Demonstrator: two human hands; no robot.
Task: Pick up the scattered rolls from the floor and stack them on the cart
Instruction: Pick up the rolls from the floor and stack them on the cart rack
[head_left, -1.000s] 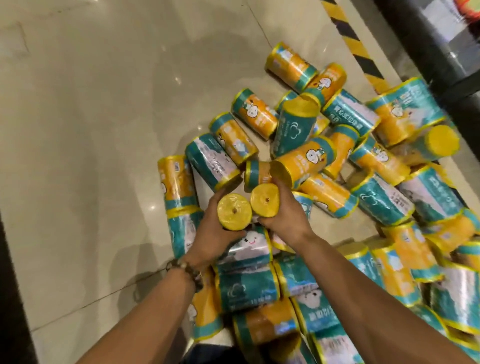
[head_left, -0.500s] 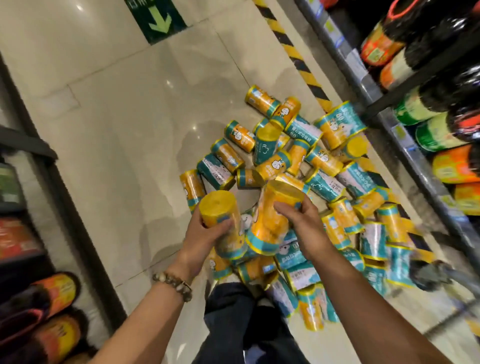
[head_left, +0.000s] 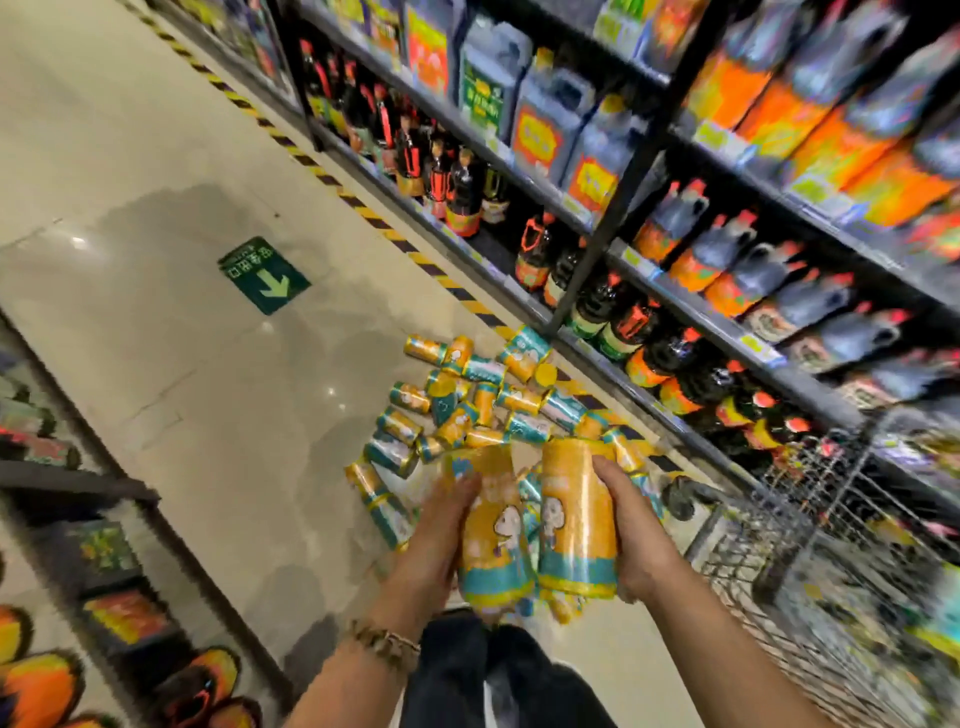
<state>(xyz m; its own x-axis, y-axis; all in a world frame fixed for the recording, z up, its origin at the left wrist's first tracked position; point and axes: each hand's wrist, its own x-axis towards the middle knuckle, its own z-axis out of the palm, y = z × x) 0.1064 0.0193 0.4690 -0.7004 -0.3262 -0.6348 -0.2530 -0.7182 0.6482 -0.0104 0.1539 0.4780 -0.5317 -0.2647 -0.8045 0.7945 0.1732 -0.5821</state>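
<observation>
I hold two yellow-and-teal rolls upright, side by side, in front of me. My left hand (head_left: 434, 540) grips the left roll (head_left: 493, 535), and my right hand (head_left: 631, 535) grips the right roll (head_left: 576, 519). Beyond them several more rolls (head_left: 467, 400) of the same kind lie scattered in a pile on the floor. The wire cart (head_left: 810, 530) stands at the right, close to my right hand, and is blurred.
Shelves of dark bottles and jugs (head_left: 675, 234) run along the right behind a yellow-black floor stripe (head_left: 363, 208). A lower shelf (head_left: 78, 483) lines the left. A green arrow sign (head_left: 265, 275) marks the tiled floor. My dark trousers (head_left: 498, 670) show below.
I have stood up from the pile with one roll in each hand, and the view has lifted and swung right so the shelves and the cart come into sight.
</observation>
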